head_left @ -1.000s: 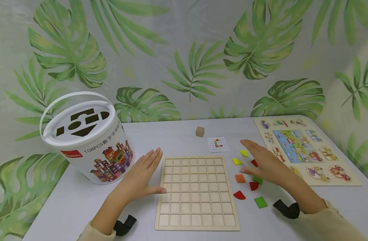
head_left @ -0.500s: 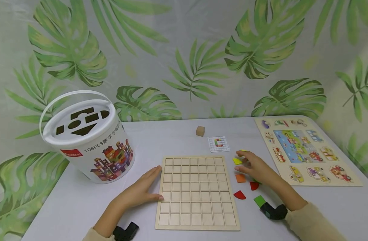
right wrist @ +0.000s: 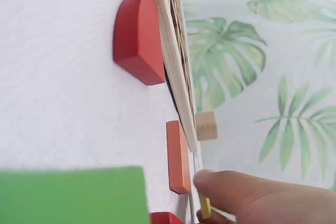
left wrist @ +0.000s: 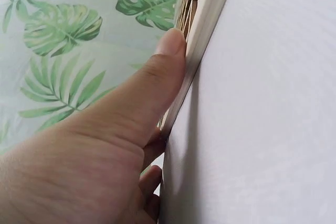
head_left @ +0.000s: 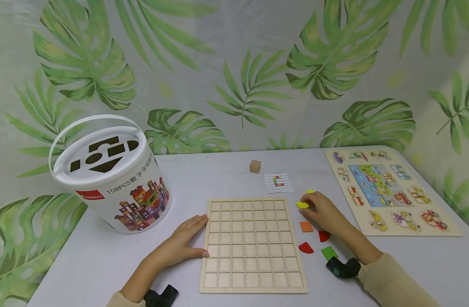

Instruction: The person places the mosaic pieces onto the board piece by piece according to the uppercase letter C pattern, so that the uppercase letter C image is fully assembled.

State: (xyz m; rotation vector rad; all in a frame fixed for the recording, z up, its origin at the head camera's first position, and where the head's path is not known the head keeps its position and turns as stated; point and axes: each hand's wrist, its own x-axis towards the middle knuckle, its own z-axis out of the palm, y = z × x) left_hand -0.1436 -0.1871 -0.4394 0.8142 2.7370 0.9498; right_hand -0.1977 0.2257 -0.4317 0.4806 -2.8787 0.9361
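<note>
My left hand (head_left: pixel 180 245) rests at the left edge of a wooden grid board (head_left: pixel 253 245). In the left wrist view its thumb (left wrist: pixel 157 72) lies against the board's rim, with the fingers extended. To the right of the board, my right hand (head_left: pixel 324 212) pinches a yellow tile (head_left: pixel 302 205) between thumb and fingertips. The right wrist view shows the thumb against that yellow tile's edge (right wrist: pixel 205 206). Close by lie an orange square tile (head_left: pixel 306 227), red quarter-round tiles (head_left: pixel 306 247), a green square tile (head_left: pixel 329 253) and another yellow tile (head_left: pixel 310 191), partly hidden by the hand.
A small printed pattern card (head_left: pixel 278 183) and a wooden cube (head_left: pixel 255 166) lie behind the board. At the left stands a large white bucket (head_left: pixel 142 204) with a shape-slot lid. A picture puzzle board (head_left: pixel 395 224) is at the far right.
My right hand has come down among the tiles and taken hold of a yellow one. The left hand has lowered to the grid board's left edge.
</note>
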